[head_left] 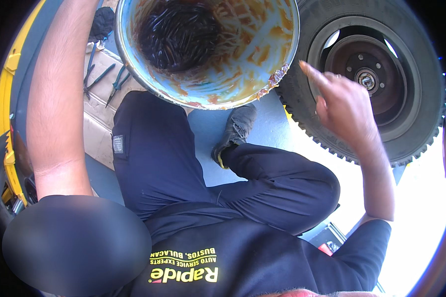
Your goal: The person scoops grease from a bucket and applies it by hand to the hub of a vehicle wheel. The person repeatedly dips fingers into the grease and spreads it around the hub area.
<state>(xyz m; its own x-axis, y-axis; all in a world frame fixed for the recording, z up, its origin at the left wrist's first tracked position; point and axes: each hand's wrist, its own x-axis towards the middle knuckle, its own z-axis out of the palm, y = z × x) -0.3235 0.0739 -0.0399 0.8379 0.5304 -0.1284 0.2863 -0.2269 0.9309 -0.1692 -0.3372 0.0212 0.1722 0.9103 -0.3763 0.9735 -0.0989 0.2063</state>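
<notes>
A wide bucket (218, 94) with a pale blue inside hangs tilted toward me above my knees, its walls smeared with amber grease. Darker grease (181, 37) lies deep inside it, and a clump clings to the rim nearest my right hand. My right hand (344, 101) is just right of that rim, index finger stretched toward it with orange-brown grease on the tip. The thumb stands apart, the other fingers are partly hidden, and nothing is held. My left forearm (57, 99) runs up past the bucket's left side; the hand itself is beyond the top edge.
A large tyre (421, 99) on a rim with an exposed greasy hub (366, 79) stands at the right. Pliers (116, 86) and another plier-like tool (89, 84) lie on cardboard (96, 128) at the left, near a black crumpled cloth (101, 24). My shoe (235, 128) rests on the blue-grey floor.
</notes>
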